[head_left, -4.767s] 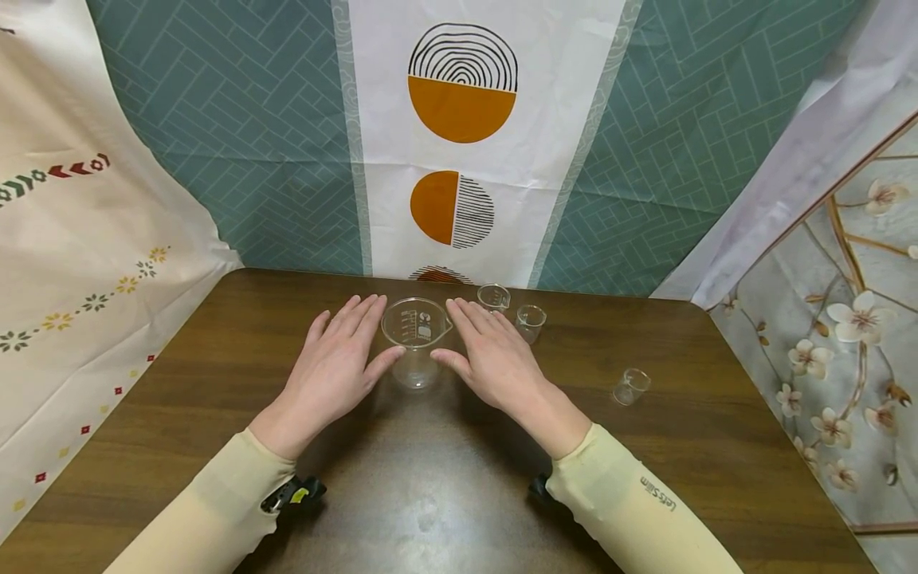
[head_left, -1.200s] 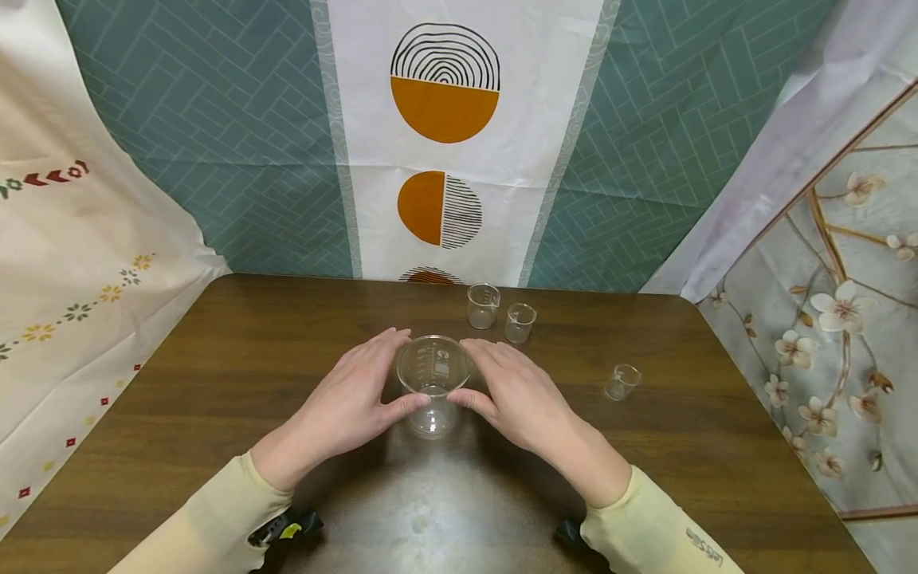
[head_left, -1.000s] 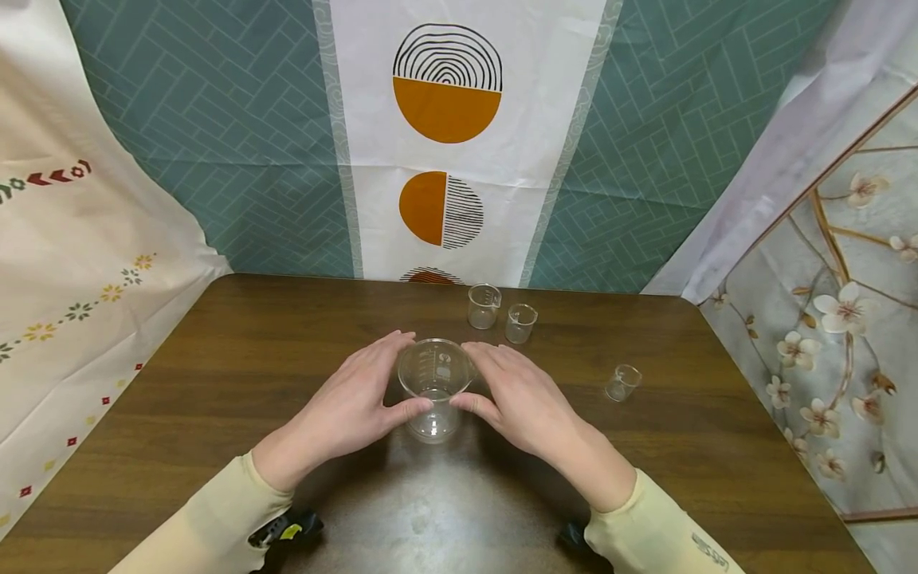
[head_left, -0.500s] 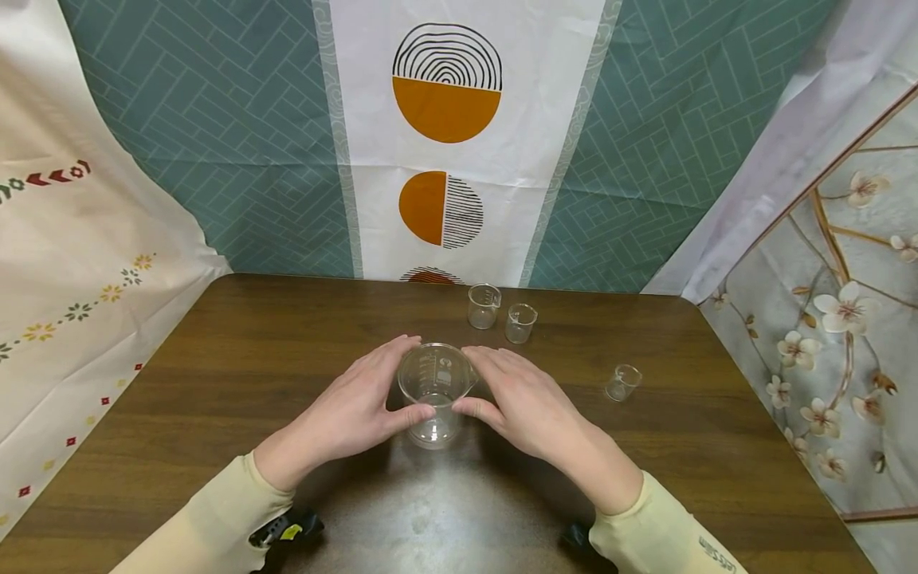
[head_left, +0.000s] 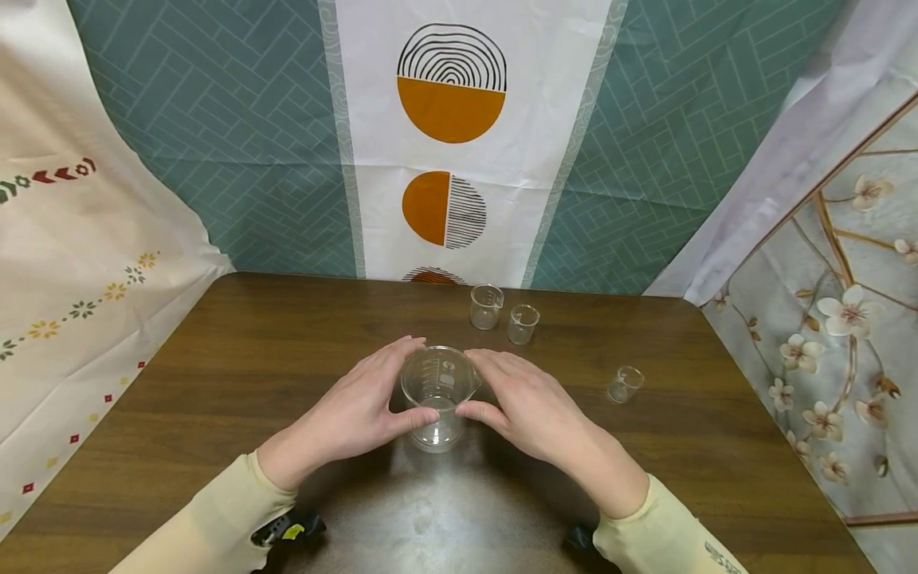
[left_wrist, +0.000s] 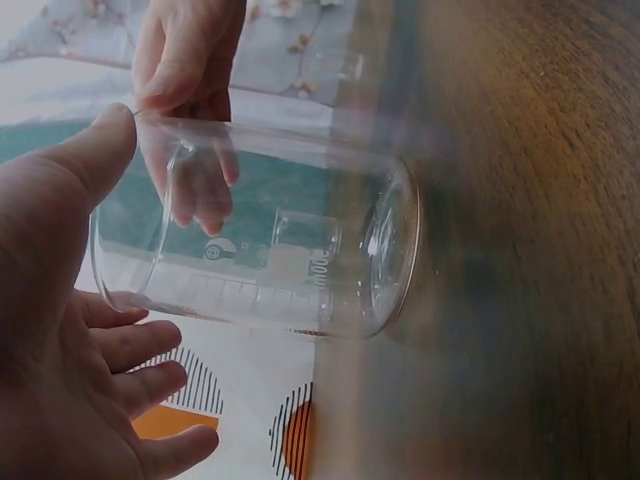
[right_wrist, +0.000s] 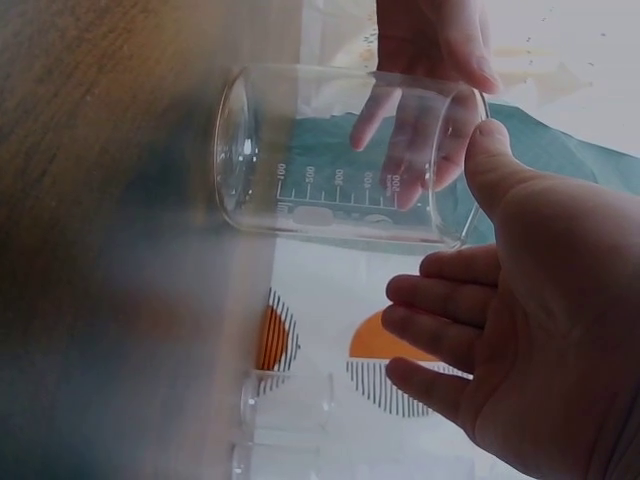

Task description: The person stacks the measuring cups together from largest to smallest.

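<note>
A large clear glass beaker (head_left: 440, 381) with white graduations stands upright between my two hands, with its base at the tabletop. My left hand (head_left: 355, 406) holds its left side near the rim, thumb on the near side and fingers toward the far side. Opposite it, my right hand (head_left: 527, 402) holds the right side in the same way. In the left wrist view the left thumb (left_wrist: 100, 150) touches the rim of the beaker (left_wrist: 270, 250). The right wrist view has the right thumb (right_wrist: 492, 165) at the rim, and the beaker (right_wrist: 330, 160) looks empty.
Two smaller glass beakers (head_left: 486, 308) (head_left: 523, 325) stand near the back edge of the brown wooden table (head_left: 237, 359). A third small one (head_left: 625, 384) is farther right. Patterned cloths (head_left: 287, 159) hang behind and at the sides.
Compared with about five seconds ago, the large beaker is nearer to me, and the hands have come in from beside it to its rim. Over the last second both moved slightly nearer still.
</note>
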The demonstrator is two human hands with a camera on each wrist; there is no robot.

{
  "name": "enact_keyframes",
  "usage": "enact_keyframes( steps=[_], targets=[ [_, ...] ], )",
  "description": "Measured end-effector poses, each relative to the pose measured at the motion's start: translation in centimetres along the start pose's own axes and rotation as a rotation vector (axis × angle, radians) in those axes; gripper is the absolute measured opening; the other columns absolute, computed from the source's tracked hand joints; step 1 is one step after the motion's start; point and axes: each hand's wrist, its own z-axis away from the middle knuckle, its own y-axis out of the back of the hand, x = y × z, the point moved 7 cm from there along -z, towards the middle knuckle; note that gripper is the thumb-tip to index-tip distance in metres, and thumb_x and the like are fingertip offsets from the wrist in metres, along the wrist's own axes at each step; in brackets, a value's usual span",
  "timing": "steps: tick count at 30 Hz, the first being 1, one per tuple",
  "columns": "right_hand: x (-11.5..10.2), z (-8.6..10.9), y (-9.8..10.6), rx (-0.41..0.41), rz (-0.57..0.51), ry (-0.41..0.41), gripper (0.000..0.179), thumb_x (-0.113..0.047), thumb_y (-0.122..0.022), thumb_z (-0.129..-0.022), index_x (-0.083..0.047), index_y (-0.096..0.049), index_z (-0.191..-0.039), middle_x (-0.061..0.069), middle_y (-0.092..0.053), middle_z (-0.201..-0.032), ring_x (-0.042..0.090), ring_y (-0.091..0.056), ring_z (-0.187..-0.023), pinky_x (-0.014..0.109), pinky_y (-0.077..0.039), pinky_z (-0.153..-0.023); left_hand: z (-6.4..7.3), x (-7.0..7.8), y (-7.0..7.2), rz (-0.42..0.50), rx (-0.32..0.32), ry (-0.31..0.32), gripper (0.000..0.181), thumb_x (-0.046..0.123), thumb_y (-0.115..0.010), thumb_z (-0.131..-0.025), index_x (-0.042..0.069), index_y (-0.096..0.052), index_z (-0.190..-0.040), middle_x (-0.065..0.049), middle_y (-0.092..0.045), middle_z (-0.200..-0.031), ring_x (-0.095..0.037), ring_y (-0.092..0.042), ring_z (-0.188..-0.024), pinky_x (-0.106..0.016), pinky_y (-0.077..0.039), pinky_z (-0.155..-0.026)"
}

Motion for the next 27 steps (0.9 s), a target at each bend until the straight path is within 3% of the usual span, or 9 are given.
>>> enact_keyframes(
  steps=[8,17,27],
  targets=[
    [0.0,0.0,0.0,-0.011,0.000,-0.002,0.071,-0.053,-0.075,-0.103,-0.011,-0.057,-0.158,0.006,-0.062,-0.155,0.025,-0.058,-0.145,0.047,-0.046,-0.120,-0.1,-0.2,-0.4,0.073,-0.022,0.017,0.097,0.050,-0.090,-0.093,0.013,-0.039,-0.167,-0.013,-0.048,-0.168,-0.037,-0.049,-0.152,-0.062,-0.043,-0.120],
    [0.0,0.1,0.0,-0.021,-0.002,0.008,0.072,-0.054,-0.074,-0.103,-0.011,-0.056,-0.159,0.006,-0.062,-0.156,0.025,-0.058,-0.146,0.047,-0.046,-0.121,-0.3,-0.4,-0.8,0.169,-0.019,0.006,0.094,0.046,-0.094,-0.090,0.018,-0.042,-0.163,-0.002,-0.059,-0.152,-0.022,-0.061,-0.133,-0.052,-0.053,-0.109],
    [-0.1,0.0,0.2,-0.026,0.001,0.017,0.071,-0.053,-0.076,-0.102,-0.012,-0.058,-0.157,0.005,-0.063,-0.155,0.024,-0.058,-0.145,0.047,-0.047,-0.120,-0.2,-0.5,-1.0,0.193,-0.029,0.021,0.101,0.052,-0.091,-0.090,0.016,-0.037,-0.167,-0.007,-0.046,-0.168,-0.028,-0.047,-0.152,-0.056,-0.044,-0.120]
  ],
)
